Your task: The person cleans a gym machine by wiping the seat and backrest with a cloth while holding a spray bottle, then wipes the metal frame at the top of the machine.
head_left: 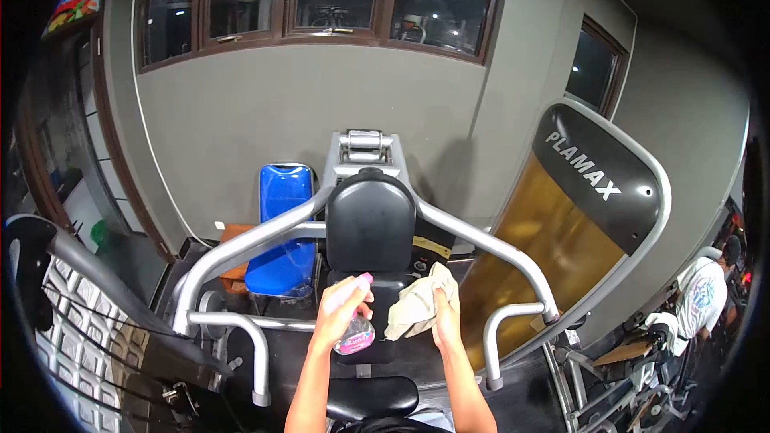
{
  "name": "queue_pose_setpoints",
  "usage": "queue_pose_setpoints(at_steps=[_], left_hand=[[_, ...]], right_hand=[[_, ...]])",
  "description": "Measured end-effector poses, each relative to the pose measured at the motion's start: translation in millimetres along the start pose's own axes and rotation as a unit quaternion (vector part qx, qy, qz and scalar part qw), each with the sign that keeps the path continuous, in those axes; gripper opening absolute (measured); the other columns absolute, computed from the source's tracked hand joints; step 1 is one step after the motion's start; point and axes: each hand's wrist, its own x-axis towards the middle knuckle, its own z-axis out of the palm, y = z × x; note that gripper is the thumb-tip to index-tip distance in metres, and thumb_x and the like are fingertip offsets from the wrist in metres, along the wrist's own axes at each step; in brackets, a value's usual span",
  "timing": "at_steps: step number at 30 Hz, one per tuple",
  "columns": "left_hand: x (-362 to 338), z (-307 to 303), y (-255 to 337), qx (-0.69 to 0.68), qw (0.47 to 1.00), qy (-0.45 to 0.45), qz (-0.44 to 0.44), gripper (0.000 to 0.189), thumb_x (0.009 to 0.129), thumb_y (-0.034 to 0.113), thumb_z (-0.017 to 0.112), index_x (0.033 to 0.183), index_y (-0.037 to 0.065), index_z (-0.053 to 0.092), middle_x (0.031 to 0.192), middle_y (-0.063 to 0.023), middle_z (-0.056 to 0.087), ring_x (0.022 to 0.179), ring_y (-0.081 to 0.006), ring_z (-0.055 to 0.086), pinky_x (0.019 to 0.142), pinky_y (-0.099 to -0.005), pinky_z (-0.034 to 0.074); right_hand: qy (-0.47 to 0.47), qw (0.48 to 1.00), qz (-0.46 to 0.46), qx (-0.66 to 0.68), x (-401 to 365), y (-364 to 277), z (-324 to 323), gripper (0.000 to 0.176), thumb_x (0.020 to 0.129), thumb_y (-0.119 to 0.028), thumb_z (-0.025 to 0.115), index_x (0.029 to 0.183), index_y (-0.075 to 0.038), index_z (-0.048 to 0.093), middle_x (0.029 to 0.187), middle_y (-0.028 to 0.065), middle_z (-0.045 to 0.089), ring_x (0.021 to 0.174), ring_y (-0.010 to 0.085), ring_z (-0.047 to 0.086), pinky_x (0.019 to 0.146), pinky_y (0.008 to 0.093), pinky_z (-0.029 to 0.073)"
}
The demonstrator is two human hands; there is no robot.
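Note:
My left hand (338,309) is closed around a spray bottle (357,335) with a pink top and a pink label. A crumpled beige cloth (413,305) is gripped in my right hand (445,317), hanging to the left of the fingers. Both hands are in front of a gym machine's black padded backrest (371,224), apart from each other. Below them sits a black pad (373,397) near the bottom of the view. Part of the machine's seat is hidden behind the hands and cloth.
Silver machine arms (253,244) curve out on both sides, with a bent handle (501,337) at right. A tall PLAMAX panel (593,192) stands right. Behind at left is a blue chair (282,265). Another person (704,297) is at far right among equipment.

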Motion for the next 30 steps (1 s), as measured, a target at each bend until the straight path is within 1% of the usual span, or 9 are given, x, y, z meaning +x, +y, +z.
queue_pose_setpoints(at_steps=[3,4,7,11,12,16,22,28,30], left_hand=[[23,-9,14,0.040,0.998,-0.044,0.020,0.026,0.096,0.023,0.060,0.094,-0.003,0.062,0.079,-0.0064,0.061,0.056,-0.0137,0.062,0.054,-0.0260,0.049],[31,-10,19,0.065,0.995,-0.059,0.036,0.026,0.096,0.022,0.060,0.095,-0.003,0.061,0.080,-0.0065,0.060,0.056,-0.0138,0.062,0.055,-0.0266,0.050],[54,-15,35,0.082,0.995,-0.054,0.025,0.027,0.096,0.023,0.059,0.097,-0.003,0.062,0.079,-0.0061,0.061,0.052,-0.0114,0.059,0.047,-0.0243,0.047],[88,-24,51,0.092,0.993,-0.056,0.039,0.030,0.095,0.027,0.062,0.097,-0.002,0.063,0.078,-0.0055,0.062,0.047,-0.0098,0.056,0.043,-0.0236,0.044],[97,-25,56,0.094,0.993,-0.058,0.041,0.031,0.095,0.029,0.062,0.097,-0.002,0.064,0.078,-0.0055,0.062,0.046,-0.0096,0.056,0.043,-0.0236,0.044],[130,-31,74,0.123,0.989,-0.041,0.076,0.031,0.095,0.029,0.062,0.091,-0.001,0.064,0.077,-0.0070,0.063,0.045,-0.0109,0.058,0.042,-0.0238,0.045],[189,-48,83,0.147,0.984,-0.004,0.104,0.033,0.091,0.033,0.066,0.084,0.001,0.066,0.071,-0.0033,0.062,0.041,-0.0079,0.053,0.039,-0.0226,0.041],[274,-43,102,0.290,0.955,0.019,0.050,0.035,0.090,0.035,0.066,0.079,0.001,0.066,0.067,-0.0018,0.061,0.040,-0.0075,0.049,0.039,-0.0233,0.037],[317,-42,95,0.331,0.943,0.014,0.038,0.043,0.091,0.043,0.064,0.079,0.001,0.067,0.067,-0.0032,0.061,0.039,-0.0087,0.048,0.038,-0.0253,0.038]], right_hand=[[0.062,0.997,-0.016,-0.035,8,-16,15,0.048,0.094,-0.011,0.058,0.134,-0.007,0.033,0.125,0.0115,0.051,0.114,0.0188,0.052,0.098,0.0323,0.043],[0.067,0.997,-0.028,-0.037,15,-15,15,0.044,0.094,-0.010,0.058,0.133,-0.005,0.038,0.123,0.0103,0.054,0.111,0.0176,0.054,0.097,0.0319,0.044],[0.022,0.997,-0.046,-0.065,29,-33,25,0.035,0.095,-0.010,0.056,0.128,-0.001,0.048,0.118,0.0075,0.059,0.107,0.0158,0.058,0.096,0.0304,0.045],[-0.008,0.992,-0.089,-0.089,59,-48,36,0.040,0.095,-0.010,0.057,0.133,0.000,0.049,0.123,0.0083,0.060,0.110,0.0165,0.058,0.095,0.0312,0.046],[0.001,0.990,-0.113,-0.085,69,-51,42,0.034,0.093,-0.007,0.057,0.127,0.000,0.053,0.110,0.0076,0.063,0.098,0.0145,0.061,0.087,0.0293,0.049],[-0.049,0.983,-0.138,-0.110,109,-75,57,0.039,0.092,-0.011,0.060,0.130,0.000,0.055,0.122,0.0083,0.063,0.109,0.0152,0.059,0.097,0.0302,0.045],[-0.112,0.974,-0.118,-0.158,200,-94,70,0.035,0.093,-0.010,0.060,0.127,-0.002,0.057,0.118,0.0061,0.064,0.104,0.0123,0.060,0.093,0.0287,0.046],[-0.167,0.962,-0.074,-0.204,327,-90,73,0.029,0.094,-0.015,0.060,0.120,-0.003,0.057,0.105,0.0042,0.064,0.096,0.0112,0.059,0.087,0.0279,0.047],[-0.173,0.961,-0.067,-0.205,371,-82,65,0.031,0.093,-0.017,0.061,0.120,-0.003,0.055,0.104,0.0046,0.063,0.095,0.0120,0.059,0.086,0.0282,0.047]])
